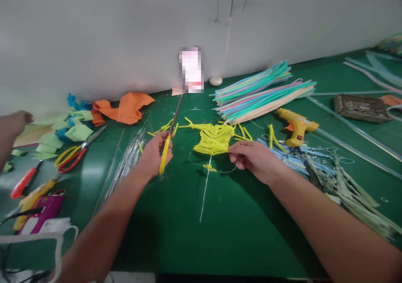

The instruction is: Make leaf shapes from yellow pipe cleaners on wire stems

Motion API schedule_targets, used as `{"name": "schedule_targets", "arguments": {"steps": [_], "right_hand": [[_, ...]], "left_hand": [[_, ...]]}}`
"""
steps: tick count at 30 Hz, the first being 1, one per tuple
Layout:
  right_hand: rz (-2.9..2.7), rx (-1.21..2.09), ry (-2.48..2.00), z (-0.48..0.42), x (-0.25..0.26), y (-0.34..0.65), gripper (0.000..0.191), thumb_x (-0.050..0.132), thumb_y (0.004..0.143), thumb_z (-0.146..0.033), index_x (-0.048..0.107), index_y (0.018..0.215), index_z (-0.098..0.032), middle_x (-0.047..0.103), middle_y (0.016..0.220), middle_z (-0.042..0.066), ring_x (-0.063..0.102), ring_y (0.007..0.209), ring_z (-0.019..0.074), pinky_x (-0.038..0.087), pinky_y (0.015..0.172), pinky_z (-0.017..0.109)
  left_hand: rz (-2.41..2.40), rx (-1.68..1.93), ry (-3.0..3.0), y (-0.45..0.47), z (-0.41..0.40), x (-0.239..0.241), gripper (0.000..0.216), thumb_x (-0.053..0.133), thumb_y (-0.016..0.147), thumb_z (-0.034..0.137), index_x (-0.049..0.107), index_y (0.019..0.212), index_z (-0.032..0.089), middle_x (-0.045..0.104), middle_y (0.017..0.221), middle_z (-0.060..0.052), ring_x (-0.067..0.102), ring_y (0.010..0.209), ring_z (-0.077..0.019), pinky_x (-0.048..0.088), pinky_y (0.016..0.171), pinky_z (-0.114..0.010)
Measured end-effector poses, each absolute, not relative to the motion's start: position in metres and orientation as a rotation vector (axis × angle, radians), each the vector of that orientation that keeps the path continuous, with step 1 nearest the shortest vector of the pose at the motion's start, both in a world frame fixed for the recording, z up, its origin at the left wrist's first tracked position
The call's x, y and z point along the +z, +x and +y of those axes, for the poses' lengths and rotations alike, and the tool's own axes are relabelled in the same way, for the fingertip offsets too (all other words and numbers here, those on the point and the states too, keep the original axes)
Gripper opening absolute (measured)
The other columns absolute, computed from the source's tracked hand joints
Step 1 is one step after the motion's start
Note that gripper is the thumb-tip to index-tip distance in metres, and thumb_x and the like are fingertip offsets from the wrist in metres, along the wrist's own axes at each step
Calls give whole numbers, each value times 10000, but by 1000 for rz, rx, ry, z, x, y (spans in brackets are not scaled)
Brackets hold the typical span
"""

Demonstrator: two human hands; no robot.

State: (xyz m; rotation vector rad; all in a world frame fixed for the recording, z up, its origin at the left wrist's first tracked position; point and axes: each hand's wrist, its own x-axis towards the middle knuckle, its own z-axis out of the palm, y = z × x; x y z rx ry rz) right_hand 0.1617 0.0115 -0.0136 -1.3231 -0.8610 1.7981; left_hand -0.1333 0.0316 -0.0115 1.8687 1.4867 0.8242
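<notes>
My left hand [156,154] is closed around a pair of scissors [163,155] with a yellow handle, its blades pointing up and away. In front of me is a yellow piece made of fuzzy pipe cleaners [212,139], laid in close rows. My right hand [249,155] pinches the lower right corner of this piece with thumb and fingertips. A thin wire loops below it, passing close to my right fingers. Near the loop sits a small yellow twist [207,167] on a straight pale stem [204,197].
Bundles of coloured pipe cleaners [264,98] lie behind, near a yellow glue gun [297,125]. Silver wires [125,161] lie at left, beside other scissors [80,151]. A phone [191,70] leans on the wall. Another person's hand [15,125] is over paper pieces at far left.
</notes>
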Motion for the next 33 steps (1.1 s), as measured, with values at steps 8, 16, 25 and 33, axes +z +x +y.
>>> {"name": "schedule_targets", "arguments": {"steps": [8, 16, 25, 33], "right_hand": [[-866, 1784, -1330, 12, -15, 161, 197, 711, 685, -276, 581, 596, -159, 584, 533, -13, 455, 402, 58, 362, 410, 211], [-896, 1751, -1352, 12, -19, 159, 198, 727, 675, -276, 578, 611, -163, 593, 537, -12, 464, 401, 66, 372, 412, 219], [-787, 1788, -1331, 12, -12, 163, 218, 733, 701, -294, 595, 609, -152, 577, 527, -16, 457, 393, 56, 350, 401, 202], [-787, 1802, -1305, 13, -13, 164, 241, 726, 715, -299, 582, 591, -150, 588, 539, -6, 461, 390, 57, 353, 397, 199]], "left_hand": [[1286, 666, 1351, -139, 34, 15, 427, 551, 761, 400, 549, 1092, 130, 585, 743, -30, 574, 600, -155, 469, 565, -300], [2038, 475, 2020, -146, 24, 24, 488, 614, 736, 387, 557, 1186, 207, 655, 981, -77, 632, 863, -239, 503, 766, -371], [1644, 31, 2276, -120, 13, 15, 558, 613, 719, 354, 540, 1260, 239, 689, 1045, -54, 659, 883, -239, 504, 775, -353], [1481, -39, 2375, -122, 18, 7, 565, 629, 703, 350, 556, 1256, 256, 690, 1155, -36, 673, 963, -230, 506, 816, -320]]}}
